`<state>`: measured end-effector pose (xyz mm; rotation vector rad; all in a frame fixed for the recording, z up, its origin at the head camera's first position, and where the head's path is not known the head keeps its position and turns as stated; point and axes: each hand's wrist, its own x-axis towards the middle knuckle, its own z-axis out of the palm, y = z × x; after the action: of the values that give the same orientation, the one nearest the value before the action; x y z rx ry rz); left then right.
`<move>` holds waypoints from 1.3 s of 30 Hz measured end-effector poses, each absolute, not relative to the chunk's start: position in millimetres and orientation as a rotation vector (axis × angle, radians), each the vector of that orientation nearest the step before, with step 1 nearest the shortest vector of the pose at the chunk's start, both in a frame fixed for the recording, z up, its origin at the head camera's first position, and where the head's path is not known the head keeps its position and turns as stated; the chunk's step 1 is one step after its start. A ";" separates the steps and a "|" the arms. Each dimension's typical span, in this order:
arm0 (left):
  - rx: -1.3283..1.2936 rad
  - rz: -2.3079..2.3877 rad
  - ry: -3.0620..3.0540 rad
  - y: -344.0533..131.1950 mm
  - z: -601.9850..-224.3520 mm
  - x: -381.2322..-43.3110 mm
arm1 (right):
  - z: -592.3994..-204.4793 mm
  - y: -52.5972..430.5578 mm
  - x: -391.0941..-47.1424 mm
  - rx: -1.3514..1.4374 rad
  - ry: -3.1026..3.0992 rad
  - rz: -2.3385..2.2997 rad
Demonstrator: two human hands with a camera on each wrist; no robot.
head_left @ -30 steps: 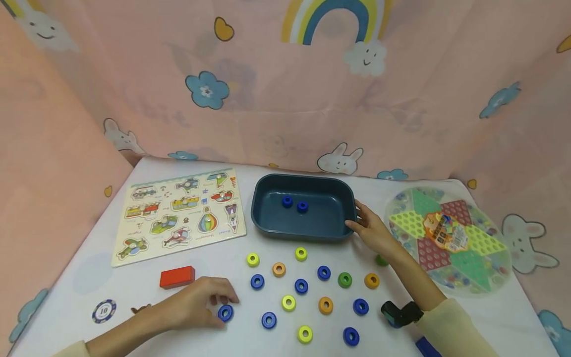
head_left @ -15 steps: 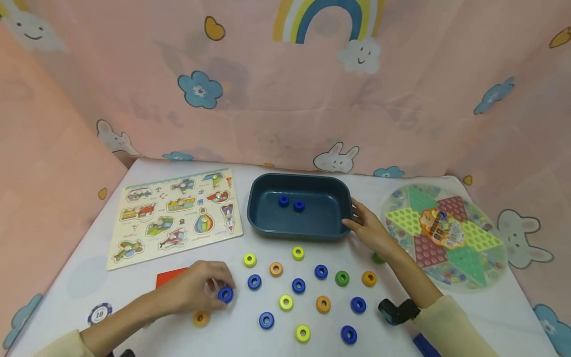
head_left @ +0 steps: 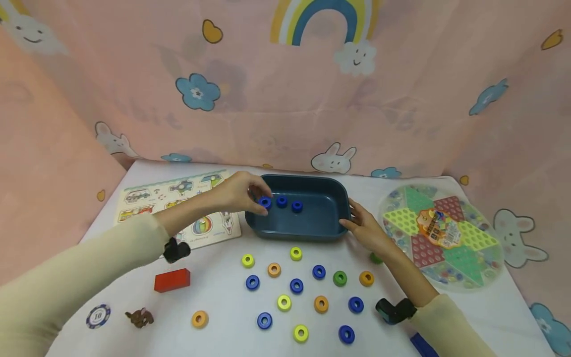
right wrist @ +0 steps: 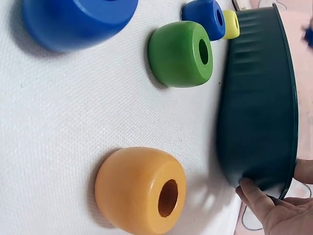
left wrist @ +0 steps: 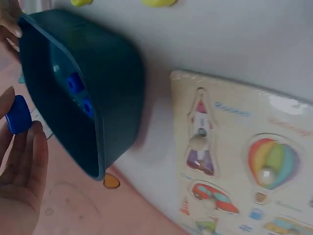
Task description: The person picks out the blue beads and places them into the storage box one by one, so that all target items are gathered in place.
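1. Blue ring [head_left: 265, 202] is hanging above the left end of the dark teal tray [head_left: 294, 235]; the left hand [head_left: 243, 192] is pinching it between thumb and fingers.
2. Two more blue rings [head_left: 297, 207] are lying on the tray's floor, near each other.
3. The right hand [head_left: 363, 228] is gripping the tray's right end, thumb and fingers clasping its rim.
4. Loose rings [head_left: 296, 285] in blue, yellow, orange and green are lying scattered before the tray; the right forearm is partly covering one green ring [head_left: 376, 258].
5. Left of the tray, a picture puzzle board [head_left: 214, 232] is lying flat, the left forearm crossing over it and hiding part.
6. Nearer, a red block [head_left: 172, 280], a chip marked 10 [head_left: 98, 316] and a small brown figurine [head_left: 140, 317] are sitting at the left.
7. A round star-patterned game board [head_left: 441, 235] is lying at the right, behind the right forearm.
8. White cloth [head_left: 232, 342] is covering the table; pink fabric [head_left: 276, 79] printed with rabbits, clouds and a rainbow is enclosing it.
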<state>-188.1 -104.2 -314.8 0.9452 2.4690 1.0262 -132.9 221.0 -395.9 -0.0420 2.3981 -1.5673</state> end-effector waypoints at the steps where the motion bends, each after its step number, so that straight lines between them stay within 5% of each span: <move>1: 0.950 1.000 2.477 -96.0 -317.5 -196.8 | -395.8 221.2 -132.9 -0.040 2.398 -1.569; 8: 1.045 0.785 2.442 -49.5 -351.4 -230.0 | -394.6 220.4 -132.5 -0.018 2.400 -1.559; 23: 1.088 0.760 2.507 -45.3 -361.3 -212.6 | -397.0 220.4 -132.2 -0.043 2.413 -1.582; 39: 0.920 1.208 2.517 -121.9 -339.1 -132.3 | -398.4 219.4 -131.7 -0.069 2.426 -1.578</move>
<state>-132.3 -121.9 -339.1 0.9198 2.5170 1.2078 -131.7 219.4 -398.4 -0.0685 2.4260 -1.5775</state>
